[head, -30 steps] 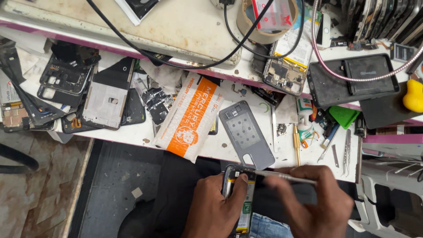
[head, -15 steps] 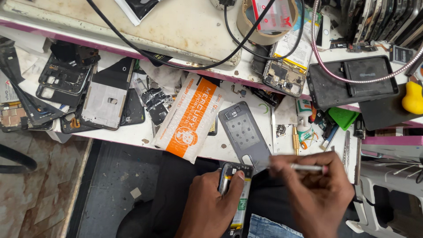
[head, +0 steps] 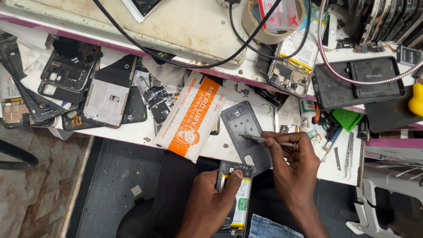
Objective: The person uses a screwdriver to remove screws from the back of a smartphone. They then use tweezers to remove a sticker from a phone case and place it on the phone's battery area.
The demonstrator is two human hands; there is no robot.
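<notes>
My left hand (head: 209, 200) is clamped around an opened phone (head: 235, 194), held low over my lap just below the desk (head: 211, 150) edge, its battery showing, thumb pressed near the top of the frame. My right hand (head: 293, 165) is closed in a pencil grip on thin metal tweezers (head: 266, 140), their tip resting on a grey back cover (head: 244, 130) lying on the desk beside an orange-and-white pouch (head: 191, 117). Scattered phone parts surround it. To do this well, I judge I should keep the tip light and steady, and brace my wrist on the desk edge
</notes>
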